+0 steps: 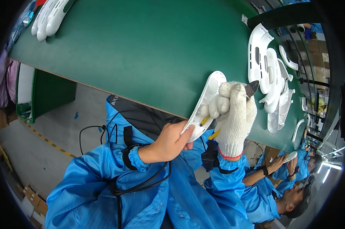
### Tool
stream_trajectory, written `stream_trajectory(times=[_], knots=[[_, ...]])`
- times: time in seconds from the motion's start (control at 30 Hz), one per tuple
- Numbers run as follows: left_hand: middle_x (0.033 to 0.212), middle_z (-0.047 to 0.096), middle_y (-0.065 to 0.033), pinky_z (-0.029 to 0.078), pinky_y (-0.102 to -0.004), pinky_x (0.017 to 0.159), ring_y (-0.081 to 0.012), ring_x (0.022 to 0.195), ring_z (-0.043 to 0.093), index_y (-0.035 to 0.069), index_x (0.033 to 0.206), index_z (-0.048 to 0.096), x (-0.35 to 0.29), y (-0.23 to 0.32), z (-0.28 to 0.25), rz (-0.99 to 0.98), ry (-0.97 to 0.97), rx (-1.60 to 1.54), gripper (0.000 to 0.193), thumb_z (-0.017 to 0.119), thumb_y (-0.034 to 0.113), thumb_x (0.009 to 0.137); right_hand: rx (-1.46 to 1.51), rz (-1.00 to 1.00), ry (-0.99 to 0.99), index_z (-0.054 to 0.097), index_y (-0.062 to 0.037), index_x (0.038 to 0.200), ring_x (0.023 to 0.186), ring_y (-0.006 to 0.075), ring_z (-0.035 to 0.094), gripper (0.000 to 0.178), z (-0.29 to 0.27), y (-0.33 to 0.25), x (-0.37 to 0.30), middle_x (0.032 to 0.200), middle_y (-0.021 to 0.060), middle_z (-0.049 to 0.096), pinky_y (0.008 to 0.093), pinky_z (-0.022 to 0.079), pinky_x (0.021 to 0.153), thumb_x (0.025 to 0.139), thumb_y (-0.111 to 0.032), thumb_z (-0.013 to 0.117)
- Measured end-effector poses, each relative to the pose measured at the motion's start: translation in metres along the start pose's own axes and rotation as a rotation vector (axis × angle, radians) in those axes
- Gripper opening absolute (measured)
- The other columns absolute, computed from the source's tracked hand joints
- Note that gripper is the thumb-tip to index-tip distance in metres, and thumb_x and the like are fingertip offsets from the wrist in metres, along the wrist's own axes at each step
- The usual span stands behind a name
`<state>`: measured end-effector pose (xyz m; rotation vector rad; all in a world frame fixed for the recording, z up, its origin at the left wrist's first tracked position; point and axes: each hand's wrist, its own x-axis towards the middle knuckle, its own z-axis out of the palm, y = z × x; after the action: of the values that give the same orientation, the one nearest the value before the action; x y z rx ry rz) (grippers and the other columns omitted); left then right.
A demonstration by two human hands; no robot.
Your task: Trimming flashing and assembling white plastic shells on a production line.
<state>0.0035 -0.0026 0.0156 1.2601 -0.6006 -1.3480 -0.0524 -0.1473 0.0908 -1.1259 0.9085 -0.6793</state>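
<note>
My bare left hand (171, 141) grips the lower end of a long white plastic shell (209, 91) with rounded ends and a patch of small holes near its top. The shell is tilted over the front edge of the green table. My right hand (233, 112), in a white knitted glove with a red cuff edge, is closed around pliers (251, 88) with a dark jaw and yellow handles. The jaw points up and right, away from the shell. The gloved fingers are right against the shell's right side; whether they also hold it I cannot tell.
On the green table (142, 49), several white plastic shells (271, 76) lie piled at the right, with more (52, 19) at the far left. A black frame (283, 15) stands along the right edge. A co-worker (264, 194) in blue handles a white part at the lower right.
</note>
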Motion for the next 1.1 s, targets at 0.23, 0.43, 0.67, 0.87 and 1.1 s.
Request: stream_trajectory(times=[0.23, 0.43, 0.67, 0.87, 1.1], knots=[[0.07, 0.065, -0.0074, 0.054, -0.0288, 0.059, -0.0134, 0.061, 0.064, -0.004, 0.094, 0.058, -0.002, 0.008, -0.005, -0.046, -0.041, 0.046, 0.035, 0.038, 0.02, 0.109, -0.015, 0.007, 0.013, 0.056, -0.0009, 0.096, 0.054, 0.0183, 0.048, 0.029, -0.003, 0.005, 0.0, 0.064, 0.0013, 0.044, 0.0383, 0.048, 0.047, 0.104, -0.029, 0.054], [0.071, 0.066, -0.0077, 0.054, -0.0287, 0.059, -0.0142, 0.061, 0.065, -0.005, 0.096, 0.058, 0.0, 0.013, -0.004, -0.027, -0.059, 0.063, 0.031, 0.04, 0.017, 0.107, 0.073, -0.018, 0.029, 0.06, 0.0036, 0.102, 0.055, 0.0159, 0.055, 0.029, -0.005, -0.001, 0.0, 0.067, 0.0058, 0.055, 0.031, 0.047, 0.051, 0.102, -0.025, 0.059], [0.071, 0.067, -0.0086, 0.055, -0.0292, 0.059, -0.0156, 0.061, 0.067, -0.006, 0.097, 0.059, 0.003, 0.007, -0.008, -0.015, -0.081, 0.084, 0.028, 0.042, 0.014, 0.106, 0.083, -0.038, 0.052, 0.06, 0.004, 0.105, 0.058, 0.0154, 0.056, 0.03, -0.007, 0.008, 0.001, 0.071, 0.0061, 0.057, 0.03, 0.047, 0.052, 0.102, -0.026, 0.059], [0.066, 0.066, -0.0091, 0.052, -0.0367, 0.057, -0.0247, 0.056, 0.067, -0.004, 0.107, 0.057, -0.001, 0.001, -0.001, 0.022, -0.039, 0.076, 0.02, 0.047, 0.011, 0.101, -0.094, -0.132, 0.222, 0.06, 0.0041, 0.105, 0.058, 0.0162, 0.055, 0.029, -0.003, 0.016, -0.006, 0.072, 0.0067, 0.058, 0.0304, 0.046, 0.052, 0.103, -0.024, 0.057], [0.066, 0.066, -0.0098, 0.053, -0.0345, 0.057, -0.0224, 0.057, 0.067, -0.004, 0.103, 0.059, 0.001, 0.004, -0.003, 0.007, -0.037, 0.064, 0.022, 0.046, 0.014, 0.102, 0.026, -0.067, 0.078, 0.058, -0.0005, 0.099, 0.052, 0.0168, 0.048, 0.028, -0.006, 0.009, 0.001, 0.064, 0.0019, 0.046, 0.0361, 0.045, 0.046, 0.105, -0.028, 0.054]])
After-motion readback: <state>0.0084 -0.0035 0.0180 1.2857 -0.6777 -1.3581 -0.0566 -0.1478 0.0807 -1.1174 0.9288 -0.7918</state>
